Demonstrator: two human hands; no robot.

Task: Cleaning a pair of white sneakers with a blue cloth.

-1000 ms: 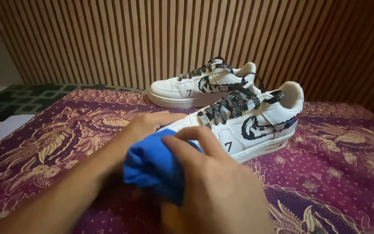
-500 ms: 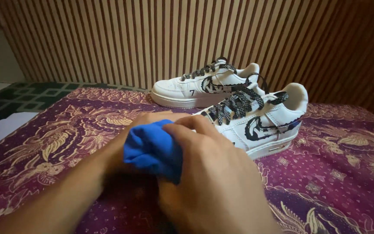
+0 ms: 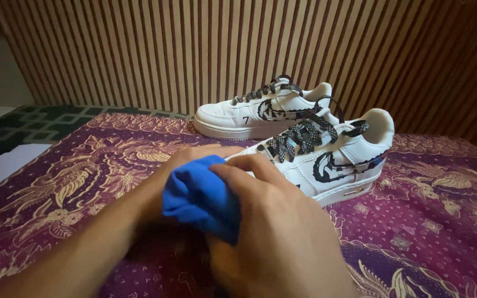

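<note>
We worked at a bed spread with a purple cloth patterned in gold birds and leaves, in front of a wall of brown vertical slats.

Nearest us, over the middle of the near edge, our right hand lay with its fingers curled down over a bunched blue rag, thumb and forefinger closed on its top fold. Our left hand came in from the lower left, its forearm crossing the cloth, and its fingers wrapped around the far side of the rag; most of that hand was hidden behind the blue bundle, so we could not tell how tight its grip was.

Just past both hands stood the nearer shoe, white with speckled black laces and a dark curved mark on its side. Its toe pointed left and was covered by the rag and our fingers, so the rag sat against the front of it.

Behind it, close to the far edge of the bed, the second white shoe stood upright, toe also to the left, its heel just beside the laces of the first.

At the left edge, off the purple cloth, lay a green patterned cover and a pale sheet.
</note>
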